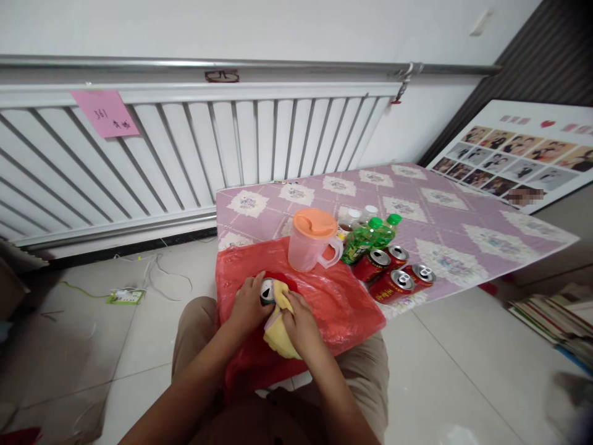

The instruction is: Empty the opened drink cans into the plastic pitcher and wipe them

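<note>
A drink can [267, 288] with an opened top is between my hands over a red plastic sheet [338, 303]. My left hand [250, 301] is closed around the can's left side. In my right hand [301, 321] is a yellow cloth [281, 334], pressed against the can's right side and hanging down below it. Most of the can's body is hidden by my fingers and the cloth. Just beyond stands a translucent pitcher [303, 253] with an orange lid and a handle on its right.
Several red cans [391, 287] stand right of the sheet, beside green-capped bottles [359, 241] and white-capped bottles [369, 211]. A patterned cloth covers the table [445, 247]. Behind is a white radiator [241, 136]; a photo board [514, 148] leans at the right. Cables [155, 272] lie on the floor.
</note>
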{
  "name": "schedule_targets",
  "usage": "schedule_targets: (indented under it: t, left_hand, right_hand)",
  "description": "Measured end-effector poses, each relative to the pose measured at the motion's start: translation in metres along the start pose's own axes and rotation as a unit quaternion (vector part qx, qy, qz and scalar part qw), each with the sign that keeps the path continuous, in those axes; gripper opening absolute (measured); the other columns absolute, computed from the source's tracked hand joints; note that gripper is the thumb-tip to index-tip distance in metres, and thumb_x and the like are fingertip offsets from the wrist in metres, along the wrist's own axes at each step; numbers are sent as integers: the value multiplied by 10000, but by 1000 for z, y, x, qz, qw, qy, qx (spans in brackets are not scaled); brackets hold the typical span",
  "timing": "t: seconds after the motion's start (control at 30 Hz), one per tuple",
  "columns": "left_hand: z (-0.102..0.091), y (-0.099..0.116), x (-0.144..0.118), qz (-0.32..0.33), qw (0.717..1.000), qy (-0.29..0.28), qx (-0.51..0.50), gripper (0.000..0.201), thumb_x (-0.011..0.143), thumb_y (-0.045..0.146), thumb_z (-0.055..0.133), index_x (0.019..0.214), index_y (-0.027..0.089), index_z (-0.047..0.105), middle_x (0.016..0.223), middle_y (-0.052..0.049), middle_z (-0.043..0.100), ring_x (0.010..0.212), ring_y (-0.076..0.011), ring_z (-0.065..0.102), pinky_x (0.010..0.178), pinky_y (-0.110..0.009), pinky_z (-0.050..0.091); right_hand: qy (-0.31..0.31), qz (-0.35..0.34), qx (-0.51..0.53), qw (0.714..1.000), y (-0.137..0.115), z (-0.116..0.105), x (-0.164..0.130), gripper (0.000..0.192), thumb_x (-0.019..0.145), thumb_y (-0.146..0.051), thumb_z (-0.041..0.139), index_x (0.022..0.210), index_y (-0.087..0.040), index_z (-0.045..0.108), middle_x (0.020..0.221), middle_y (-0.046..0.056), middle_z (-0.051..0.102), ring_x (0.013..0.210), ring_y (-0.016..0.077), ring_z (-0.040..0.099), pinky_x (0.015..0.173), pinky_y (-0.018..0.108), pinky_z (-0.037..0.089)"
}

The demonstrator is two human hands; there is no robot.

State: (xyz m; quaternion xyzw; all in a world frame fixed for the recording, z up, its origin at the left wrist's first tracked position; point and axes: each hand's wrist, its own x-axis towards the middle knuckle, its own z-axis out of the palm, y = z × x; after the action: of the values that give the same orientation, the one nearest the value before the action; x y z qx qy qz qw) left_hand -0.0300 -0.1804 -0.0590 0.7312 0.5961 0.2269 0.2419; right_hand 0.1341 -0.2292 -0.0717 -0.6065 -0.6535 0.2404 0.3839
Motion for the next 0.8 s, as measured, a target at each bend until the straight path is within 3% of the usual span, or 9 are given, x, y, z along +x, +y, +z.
schedule_targets:
  t: [0.13,0.23,0.33,0.53,0.7,0.8]
  left_hand:
    - [-2,-10,1,55,997,-29,-45,876,711,241,711,1493,199,318,1431,-160,480,1336,-314,464,1106,-493,399]
    - [-3,-19,4,97,991,-55,-74,788,739,152,635,1473,207,353,1489,-137,450,1390,-276,415,1151,-485,353]
    - [-2,-17,3,85,993,-49,-73,721,755,155,624,1439,189,399,1421,-137,514,1336,-266,471,1123,-469,384]
    - [-1,-6,0,6,1000,-6,-21,827,735,259,710,1475,183,348,1337,-156,529,1242,-311,532,1054,-473,431]
    - [0,-19,3,82,993,-43,-77,825,711,139,676,1471,176,357,1408,-152,484,1330,-274,464,1125,-447,388]
    - [2,-28,5,93,989,-52,-100,779,724,96,645,1455,172,388,1397,-144,510,1320,-259,476,1134,-459,385]
  right_hand:
    - [1,-3,2,1000,0,-1,1,476,817,-125,456,1247,-180,652,1281,130,642,1215,233,586,1075,428,445]
    - [0,-6,4,1000,0,0,0,477,819,-127,457,1254,-175,648,1280,133,641,1209,238,587,1070,432,449]
    - [-2,-8,4,1000,1,1,0,483,804,-121,472,1249,-168,653,1290,144,635,1213,255,584,1071,452,446]
    - [-10,-13,5,1000,-1,2,0,478,808,-109,477,1239,-187,668,1303,137,631,1236,260,575,1093,455,431]
    - [-14,-11,5,1000,-2,1,1,497,803,-86,468,1255,-172,655,1315,144,621,1245,260,568,1103,456,422]
    - [-18,-7,6,1000,-4,0,0,513,781,-65,479,1243,-193,662,1300,126,628,1235,251,572,1097,445,428]
